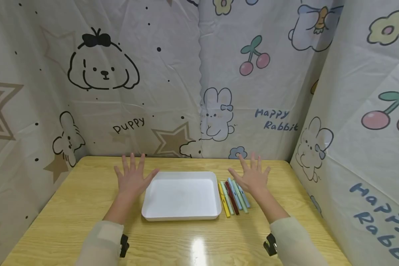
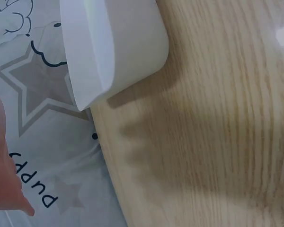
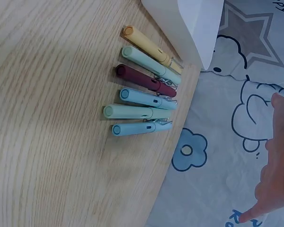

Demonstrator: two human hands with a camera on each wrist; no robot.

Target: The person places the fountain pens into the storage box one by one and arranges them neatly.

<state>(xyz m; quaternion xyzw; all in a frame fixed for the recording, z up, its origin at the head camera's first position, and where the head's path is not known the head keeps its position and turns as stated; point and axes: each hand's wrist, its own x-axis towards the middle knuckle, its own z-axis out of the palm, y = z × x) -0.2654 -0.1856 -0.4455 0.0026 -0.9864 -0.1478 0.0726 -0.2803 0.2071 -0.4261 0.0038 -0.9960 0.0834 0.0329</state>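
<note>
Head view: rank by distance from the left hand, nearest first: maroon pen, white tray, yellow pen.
1. White tray: on the thumb side of the left hand.
2. Yellow pen: just past the tray's right edge.
3. Maroon pen: farther right in the row.

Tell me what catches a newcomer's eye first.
Probably the smooth white rectangular tray, central on the light wood-grained table. Right of it lie six slim yellow, pale green, dark red and light blue pens. Then the bare, spread-fingered left hand near the tray and right hand near the pens.
</note>
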